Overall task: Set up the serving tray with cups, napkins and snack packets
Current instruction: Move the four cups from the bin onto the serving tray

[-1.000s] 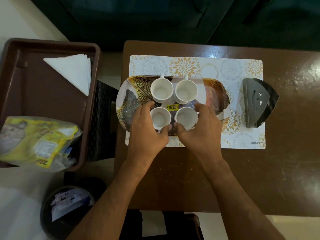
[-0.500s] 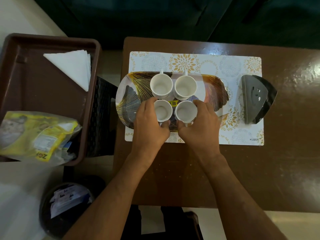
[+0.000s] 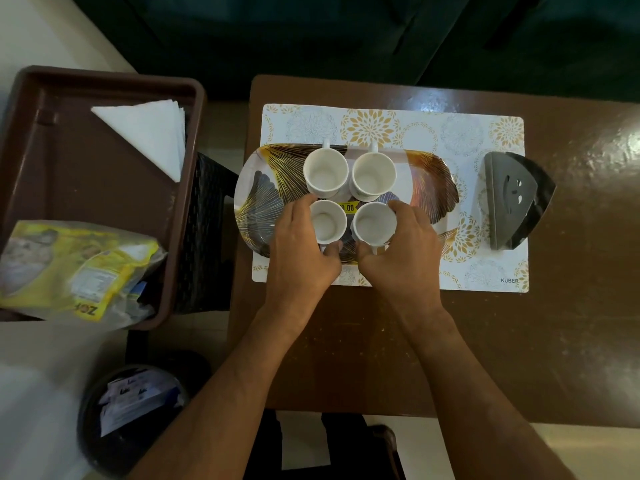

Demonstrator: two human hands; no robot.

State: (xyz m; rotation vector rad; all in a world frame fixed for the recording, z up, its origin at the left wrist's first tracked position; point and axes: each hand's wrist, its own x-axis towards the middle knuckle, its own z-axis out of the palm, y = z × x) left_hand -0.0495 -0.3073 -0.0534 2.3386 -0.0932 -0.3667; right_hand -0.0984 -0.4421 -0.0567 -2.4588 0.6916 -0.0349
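On the placemat (image 3: pixel 485 271) marked KUBER, both hands grip cups on the tray (image 3: pixel 429 174).

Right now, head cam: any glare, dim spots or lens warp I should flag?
Head view: bright glare on the glossy table at right; the sofa behind is nearly black; wide-angle bending shows along the brown bin rim; the cups and the serving tray read sharp.
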